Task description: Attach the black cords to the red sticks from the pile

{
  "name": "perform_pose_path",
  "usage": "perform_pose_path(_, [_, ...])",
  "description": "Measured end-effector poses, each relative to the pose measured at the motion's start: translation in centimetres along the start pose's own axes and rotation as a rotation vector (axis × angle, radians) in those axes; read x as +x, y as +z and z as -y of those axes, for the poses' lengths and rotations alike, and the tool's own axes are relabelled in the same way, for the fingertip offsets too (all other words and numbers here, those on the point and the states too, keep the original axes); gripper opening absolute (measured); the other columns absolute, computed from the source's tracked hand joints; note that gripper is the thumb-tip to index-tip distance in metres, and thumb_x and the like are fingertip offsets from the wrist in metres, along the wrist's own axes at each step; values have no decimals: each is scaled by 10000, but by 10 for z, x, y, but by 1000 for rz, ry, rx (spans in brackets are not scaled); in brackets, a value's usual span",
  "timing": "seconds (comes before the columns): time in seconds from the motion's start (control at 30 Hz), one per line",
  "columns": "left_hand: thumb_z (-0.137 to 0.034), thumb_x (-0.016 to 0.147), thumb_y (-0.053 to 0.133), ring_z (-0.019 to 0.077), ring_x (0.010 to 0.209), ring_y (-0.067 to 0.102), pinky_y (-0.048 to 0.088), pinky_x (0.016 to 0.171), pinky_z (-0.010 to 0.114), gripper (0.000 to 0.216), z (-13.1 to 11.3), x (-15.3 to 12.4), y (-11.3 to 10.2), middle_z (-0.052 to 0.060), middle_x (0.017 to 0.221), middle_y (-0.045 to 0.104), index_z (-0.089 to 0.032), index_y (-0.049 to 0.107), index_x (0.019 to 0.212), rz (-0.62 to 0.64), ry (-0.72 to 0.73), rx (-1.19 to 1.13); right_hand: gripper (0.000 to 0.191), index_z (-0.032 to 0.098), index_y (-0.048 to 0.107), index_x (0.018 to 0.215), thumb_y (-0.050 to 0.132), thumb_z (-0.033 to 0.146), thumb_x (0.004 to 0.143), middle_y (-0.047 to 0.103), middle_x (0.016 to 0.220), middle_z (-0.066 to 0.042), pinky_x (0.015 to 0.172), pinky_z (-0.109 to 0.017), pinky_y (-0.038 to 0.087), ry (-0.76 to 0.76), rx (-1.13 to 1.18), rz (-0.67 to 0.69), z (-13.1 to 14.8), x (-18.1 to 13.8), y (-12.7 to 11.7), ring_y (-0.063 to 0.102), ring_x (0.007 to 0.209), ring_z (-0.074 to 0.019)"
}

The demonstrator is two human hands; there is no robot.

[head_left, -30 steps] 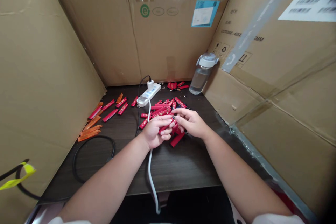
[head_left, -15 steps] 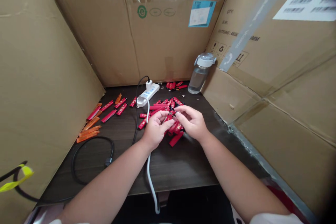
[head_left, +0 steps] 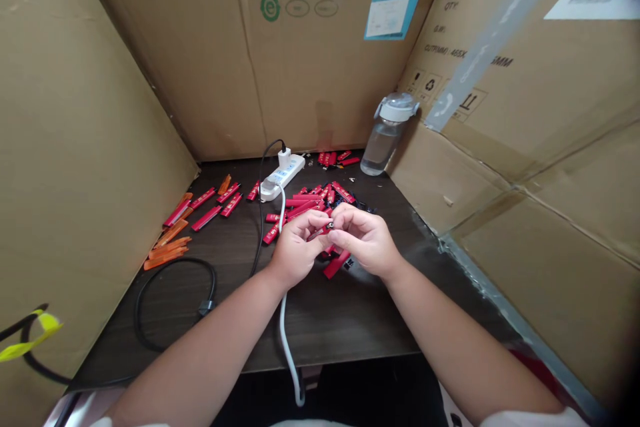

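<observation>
Above the pile, my left hand is closed around a red lighter, most of which is hidden by the fingers. A small metal end of it pokes out between my hands. At that end, the thumb and fingertips of my right hand are pinched together; any small part inside them is hidden. Beneath and behind both hands lies a heap of red lighters with gold print, some showing dark or metal ends. One red lighter sticks out toward me under my right hand.
A white power strip with a plugged-in charger stands behind the pile, its white cable running toward me. Left are more red lighters and orange strips, near a looped black cable. A water bottle stands back right. Cardboard walls enclose the table.
My right hand's fingers have closed in on the lighter's end and sit nearer my left hand. The lighter has turned so its metal end shows. The view has shifted slightly.
</observation>
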State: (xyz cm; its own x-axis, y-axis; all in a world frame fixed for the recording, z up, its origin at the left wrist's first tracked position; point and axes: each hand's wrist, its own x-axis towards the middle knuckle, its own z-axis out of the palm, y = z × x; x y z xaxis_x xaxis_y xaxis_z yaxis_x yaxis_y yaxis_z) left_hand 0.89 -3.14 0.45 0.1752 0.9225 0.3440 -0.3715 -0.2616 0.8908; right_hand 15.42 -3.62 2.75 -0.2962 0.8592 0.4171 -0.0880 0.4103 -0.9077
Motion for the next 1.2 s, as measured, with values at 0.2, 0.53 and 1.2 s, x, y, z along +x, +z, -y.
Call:
perform_pose_path(0.2, [-252,629,829,150,863,600,506,765,297,230,5,1,-4,28,891,630,-172,677,783,63,-82,-109,218,171,559,695,710,311,771,523,778,-9,510,-233,439,48,131,31,1,0,0,497,590,-91])
perform_pose_path(0.53, [-236,638,822,145,865,572,460,800,298,196,-1,3,-8,26,892,585,-182,701,783,109,15,78,143,175,581,710,698,208,785,525,747,1,601,-260,440,-74,97,31,-5,-3,-4,523,668,-117])
perform_pose_path(1.2, [-251,730,726,135,761,602,495,716,283,148,0,-2,-7,27,837,612,-168,681,843,183,-55,302,162,154,587,656,709,216,743,524,617,30,456,-229,384,104,241,30,-9,3,-28,463,450,-69])
